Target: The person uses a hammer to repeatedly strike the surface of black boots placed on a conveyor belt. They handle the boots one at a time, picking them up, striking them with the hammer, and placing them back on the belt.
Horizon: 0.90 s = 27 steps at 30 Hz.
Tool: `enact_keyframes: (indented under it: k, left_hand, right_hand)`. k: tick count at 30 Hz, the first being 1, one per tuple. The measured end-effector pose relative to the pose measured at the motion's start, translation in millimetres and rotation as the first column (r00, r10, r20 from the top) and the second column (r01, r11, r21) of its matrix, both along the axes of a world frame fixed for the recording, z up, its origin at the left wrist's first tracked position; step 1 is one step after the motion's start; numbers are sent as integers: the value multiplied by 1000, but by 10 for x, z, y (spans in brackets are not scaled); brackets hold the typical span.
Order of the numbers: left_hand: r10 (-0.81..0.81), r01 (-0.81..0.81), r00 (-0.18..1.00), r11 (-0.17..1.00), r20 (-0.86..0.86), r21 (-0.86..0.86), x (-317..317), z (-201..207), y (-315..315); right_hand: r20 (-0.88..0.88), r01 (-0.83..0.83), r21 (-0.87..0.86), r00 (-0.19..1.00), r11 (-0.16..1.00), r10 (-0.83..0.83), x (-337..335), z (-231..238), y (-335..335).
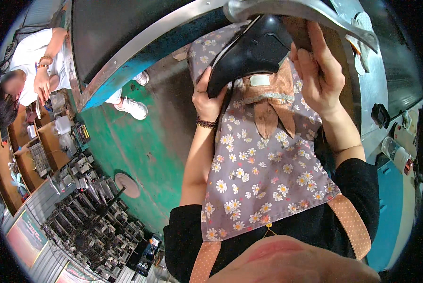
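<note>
A glossy black moulded piece (256,47) with a pale strip along one edge lies tilted in front of my apron. Its kind is unclear. My left hand (208,96) grips the lower left corner, thumb and fingers on either side. At the upper right, my right hand (320,70) has its fingers around the lower end of a dark brown flat piece (297,33), with one finger stretched up along its side. The upper part of that piece passes behind a curved grey metal bar (287,8). Whether the brown piece joins the black one is hidden.
A black-topped bench with a metal edge (150,35) curves across the upper left. At the far left, a co-worker (44,66) sits by wooden trays (51,141) of small parts. Below stand racks of dark metal parts (96,217). A metal surface (372,94) is at right.
</note>
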State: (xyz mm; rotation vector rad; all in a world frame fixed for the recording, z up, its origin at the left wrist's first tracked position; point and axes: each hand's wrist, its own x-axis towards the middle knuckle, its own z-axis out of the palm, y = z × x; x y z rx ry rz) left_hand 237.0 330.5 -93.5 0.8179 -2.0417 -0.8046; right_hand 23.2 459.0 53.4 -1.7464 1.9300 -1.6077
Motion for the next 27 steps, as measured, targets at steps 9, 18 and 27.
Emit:
enact_keyframes:
  k: [9,18,27]
  left_hand:
    - [-19,19,1000,999,-12,-28,13,-46,29]
    - [-29,30,999,999,-24,43,17,-26,49]
    - [-21,24,999,997,-46,77,-15,11,29]
  right_hand:
    - [-98,-172,440,966,881,238,121,80,-192]
    - [-212,-181,509,921,841,327,141,136,-219]
    - [-263,-180,462,907,869,328,80,27,-165]
